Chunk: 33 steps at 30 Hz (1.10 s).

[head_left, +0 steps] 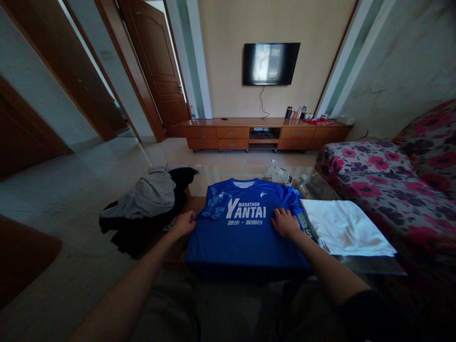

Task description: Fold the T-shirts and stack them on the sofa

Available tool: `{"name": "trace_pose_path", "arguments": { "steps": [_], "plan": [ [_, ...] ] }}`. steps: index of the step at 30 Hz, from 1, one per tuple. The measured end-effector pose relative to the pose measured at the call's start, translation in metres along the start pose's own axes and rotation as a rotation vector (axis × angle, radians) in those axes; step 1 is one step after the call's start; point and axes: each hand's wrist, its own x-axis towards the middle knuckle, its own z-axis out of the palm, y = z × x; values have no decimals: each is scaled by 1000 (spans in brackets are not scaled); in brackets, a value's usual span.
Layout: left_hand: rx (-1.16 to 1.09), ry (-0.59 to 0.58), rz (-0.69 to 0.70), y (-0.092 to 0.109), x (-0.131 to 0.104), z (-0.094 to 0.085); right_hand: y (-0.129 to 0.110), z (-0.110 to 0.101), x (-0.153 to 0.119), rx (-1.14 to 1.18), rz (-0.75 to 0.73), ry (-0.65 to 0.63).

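A blue T-shirt (245, 242) with white "Marathon Yantai" lettering lies spread front up on the glass table, collar pointing away from me, its lower part hanging over the near edge. At its left side, my left hand (185, 223) is closed with the fingers curled on the fabric edge. My right hand (286, 223) rests on the right part of the chest, palm down with fingers stretched out. The right sleeve lies crumpled beyond that hand. Right of the T-shirt is a folded white cloth (345, 228); to the left sits a heap of grey and black clothes (153, 194).
The glass table (374, 265) has small items, including a jar (303, 179), near its far right. A flowered sofa (374, 159) stands to the right. Ahead are a low wooden cabinet (233, 134) with bottles and a wall television (270, 64).
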Motion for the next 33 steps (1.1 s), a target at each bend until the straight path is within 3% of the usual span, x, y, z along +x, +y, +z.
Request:
{"name": "trace_pose_path", "arguments": {
  "steps": [10,14,18,21,24,28,33],
  "plan": [
    [62,180,0,8,-14,4,-3,-1,-4,-10,6,-14],
    [97,260,183,26,-16,9,-9,-1,-3,-20,34,-15],
    [52,164,370,32,-10,19,-15,-3,1,-18,80,-32],
    [56,27,350,23,-9,26,-20,-4,6,-16,117,-42],
    [81,-38,310,13,-13,29,-24,-4,10,-24,139,-39],
    [92,-15,294,11,-21,24,-27,-3,14,-44,152,-22],
    [62,118,336,22,-25,20,-29,-5,14,-50,162,-39]
  ]
}}
